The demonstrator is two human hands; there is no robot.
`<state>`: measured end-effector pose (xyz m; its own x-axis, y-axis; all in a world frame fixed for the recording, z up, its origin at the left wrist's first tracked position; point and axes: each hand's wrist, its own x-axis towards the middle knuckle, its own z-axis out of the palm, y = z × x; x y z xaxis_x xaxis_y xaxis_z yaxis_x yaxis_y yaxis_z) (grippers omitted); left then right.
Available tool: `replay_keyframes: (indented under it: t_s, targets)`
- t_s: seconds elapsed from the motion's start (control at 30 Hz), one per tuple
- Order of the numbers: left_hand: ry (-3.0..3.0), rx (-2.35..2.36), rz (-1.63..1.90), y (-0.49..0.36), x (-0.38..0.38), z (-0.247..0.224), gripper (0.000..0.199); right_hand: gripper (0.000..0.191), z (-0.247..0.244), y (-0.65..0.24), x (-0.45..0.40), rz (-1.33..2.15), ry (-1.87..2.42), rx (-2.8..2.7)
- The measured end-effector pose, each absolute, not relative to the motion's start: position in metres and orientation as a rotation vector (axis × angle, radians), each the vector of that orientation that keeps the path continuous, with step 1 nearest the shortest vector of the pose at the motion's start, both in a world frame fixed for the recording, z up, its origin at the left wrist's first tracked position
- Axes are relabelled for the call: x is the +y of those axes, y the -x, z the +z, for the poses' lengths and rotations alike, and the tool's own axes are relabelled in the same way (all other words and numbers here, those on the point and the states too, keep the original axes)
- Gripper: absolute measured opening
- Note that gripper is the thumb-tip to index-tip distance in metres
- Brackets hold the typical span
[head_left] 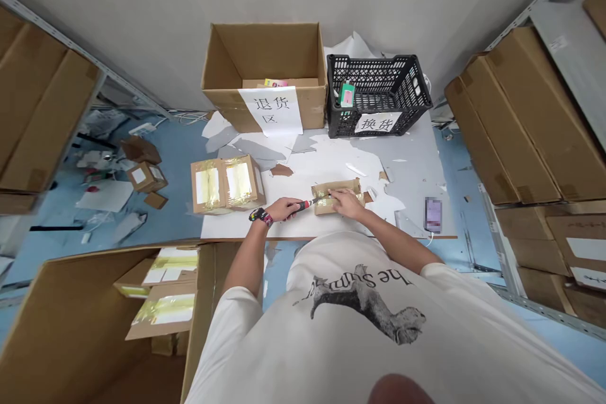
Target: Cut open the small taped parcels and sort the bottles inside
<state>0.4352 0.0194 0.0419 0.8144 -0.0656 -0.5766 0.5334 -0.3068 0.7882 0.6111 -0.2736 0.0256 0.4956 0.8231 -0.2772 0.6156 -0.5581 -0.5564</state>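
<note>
- We see our left hand (284, 208), wristwatch (262, 217) on, fingers (290, 207) curled round a red-handled screwdriver (305, 204).
- Its tip reaches the torn, gold-taped cardboard packet (336, 197), which lies near the front edge of the white-covered table (246, 227).
- Our right hand (346, 203) rests on that packet, fingers pressed together, no pinch visible.
- Left of the packet sits a taped carton (226, 183).
- Behind are an open cardboard box (265, 69) and a black plastic crate (379, 95).
- A blurred phone (433, 214) lies to the right.
</note>
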Motion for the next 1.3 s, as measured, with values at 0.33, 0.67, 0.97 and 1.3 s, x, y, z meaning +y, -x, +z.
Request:
replay_keyframes:
  t_s: [0.33, 0.67, 0.97, 1.3]
  targets:
    - [-1.868, 0.35, -0.602, -0.446, 0.012, 0.05, 0.056, 0.007, 0.039, -0.628, -0.272, 0.836, 2.224, -1.264]
    - [-1.45, 0.876, 0.033, -0.366, -0.012, 0.017, 0.093, 0.049, 0.043, -0.616, -0.262, 0.416, 2.445, -1.377]
    - [-1.928, 0.623, 0.174, -0.34, -0.063, 0.04, 0.057, 0.06, 0.026, -0.621, -0.251, 0.481, 2.389, -1.559]
    - [-2.413, 0.405, -0.054, -0.368, -0.062, 0.034, 0.052, 0.055, 0.016, -0.622, -0.251, 0.474, 2.377, -1.477]
